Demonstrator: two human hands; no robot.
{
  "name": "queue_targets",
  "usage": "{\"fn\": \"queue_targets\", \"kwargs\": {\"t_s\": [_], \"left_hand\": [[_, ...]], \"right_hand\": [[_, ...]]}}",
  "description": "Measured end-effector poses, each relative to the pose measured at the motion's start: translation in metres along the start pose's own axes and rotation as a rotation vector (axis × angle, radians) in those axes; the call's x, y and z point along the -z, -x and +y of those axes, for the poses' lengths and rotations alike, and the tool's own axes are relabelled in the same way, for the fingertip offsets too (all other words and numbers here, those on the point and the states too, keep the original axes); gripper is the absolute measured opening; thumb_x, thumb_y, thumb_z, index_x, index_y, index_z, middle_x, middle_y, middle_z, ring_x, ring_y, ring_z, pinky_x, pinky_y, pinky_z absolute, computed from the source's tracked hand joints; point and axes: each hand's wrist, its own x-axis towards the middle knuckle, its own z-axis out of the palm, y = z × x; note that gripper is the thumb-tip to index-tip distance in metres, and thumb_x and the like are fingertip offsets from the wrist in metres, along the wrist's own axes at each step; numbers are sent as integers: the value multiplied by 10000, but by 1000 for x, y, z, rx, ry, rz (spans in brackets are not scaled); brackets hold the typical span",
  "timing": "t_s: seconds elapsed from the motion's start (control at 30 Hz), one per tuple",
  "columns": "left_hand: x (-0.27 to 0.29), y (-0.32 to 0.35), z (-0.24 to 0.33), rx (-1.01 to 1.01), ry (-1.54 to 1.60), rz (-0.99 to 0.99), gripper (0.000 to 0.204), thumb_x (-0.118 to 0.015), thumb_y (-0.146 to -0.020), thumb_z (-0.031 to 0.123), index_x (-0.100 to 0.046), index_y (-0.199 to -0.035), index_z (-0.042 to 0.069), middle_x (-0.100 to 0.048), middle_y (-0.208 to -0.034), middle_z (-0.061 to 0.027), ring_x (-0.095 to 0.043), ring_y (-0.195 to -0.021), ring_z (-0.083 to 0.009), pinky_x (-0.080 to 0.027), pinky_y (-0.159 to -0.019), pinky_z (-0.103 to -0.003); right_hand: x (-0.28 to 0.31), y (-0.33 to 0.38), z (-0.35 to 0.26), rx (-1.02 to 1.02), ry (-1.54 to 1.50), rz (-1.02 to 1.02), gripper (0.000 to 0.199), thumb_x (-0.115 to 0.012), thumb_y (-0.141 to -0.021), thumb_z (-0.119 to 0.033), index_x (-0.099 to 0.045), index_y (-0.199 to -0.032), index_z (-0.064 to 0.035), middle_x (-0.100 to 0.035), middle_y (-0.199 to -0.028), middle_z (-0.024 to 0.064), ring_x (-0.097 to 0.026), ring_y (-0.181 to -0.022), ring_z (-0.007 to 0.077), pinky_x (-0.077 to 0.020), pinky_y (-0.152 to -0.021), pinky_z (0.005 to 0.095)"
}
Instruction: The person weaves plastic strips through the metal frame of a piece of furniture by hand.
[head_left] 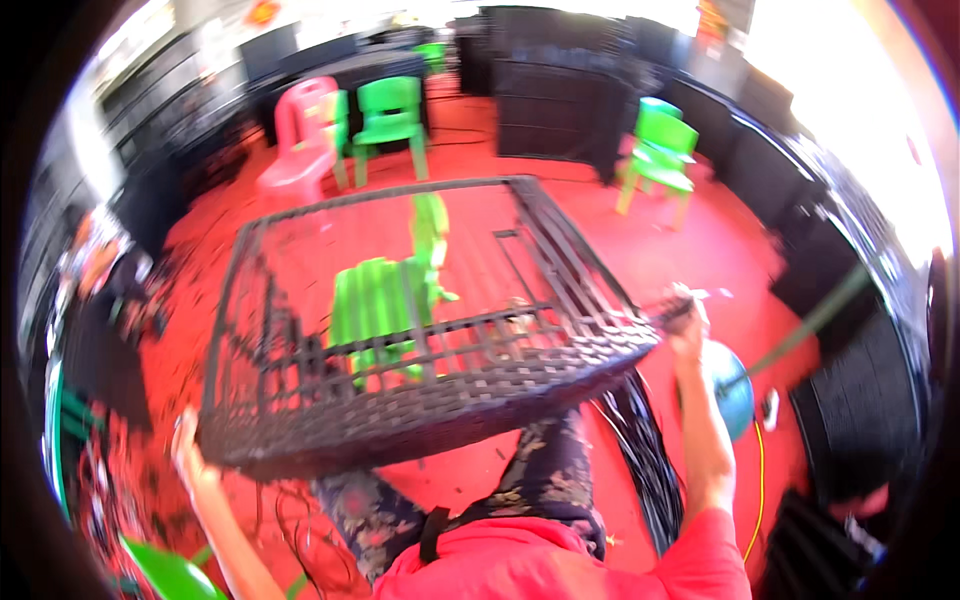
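Tilted over my lap is a large wicker frame [430, 410], dark brown, with a woven band along its near side and bare bars and gaps farther back. My left hand [190, 450] grips its near left corner, with some fingers hidden behind the edge. Beside the right corner, my right hand [688, 325] is closed round a slim dark thing [668, 311] that reaches to the frame. Blur hides whether this is a tool or a strand of the weave. A green chair [378, 305] shows through the bars on the red floor beyond.
A bundle of long black strands [645, 450] lies right of my legs. Beyond my right forearm are a round blue-green base [730, 390] with a slanted pole and a yellow cord [760, 490]. Pink [300, 145] and green chairs [390, 115] and stacked dark wicker pieces [555, 100] stand farther off.
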Motion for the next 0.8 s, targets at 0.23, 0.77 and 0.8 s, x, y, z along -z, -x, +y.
{"fn": "queue_targets", "kwargs": {"t_s": [0.23,0.77,0.8], "left_hand": [[82,-87,-30,8,1,24,499,-588,-821,400,-489,-1175,62,-564,-975,-47,-575,-907,-146,-484,-743,-245],[147,-52,51,-85,-79,199,449,-343,-925,290,-407,-1257,-6,-409,-1220,-333,-485,-1062,-444,-423,-902,-507],[167,-61,49,-88,-53,188,479,-382,-910,318,-368,-1293,29,-404,-1230,-325,-468,-1087,-444,-425,-899,-530]], "right_hand": [[15,23,-28,139,22,325,281,-557,-833,-179,-542,-1094,-75,-598,-1034,40,-561,-998,218,-467,-868,347],[-4,11,-35,73,167,463,306,-539,-837,-166,-520,-1102,-14,-606,-996,127,-589,-926,274,-486,-816,354],[-8,12,-33,69,178,439,280,-545,-834,-168,-544,-1064,-9,-621,-955,112,-598,-913,250,-490,-802,338]]}}
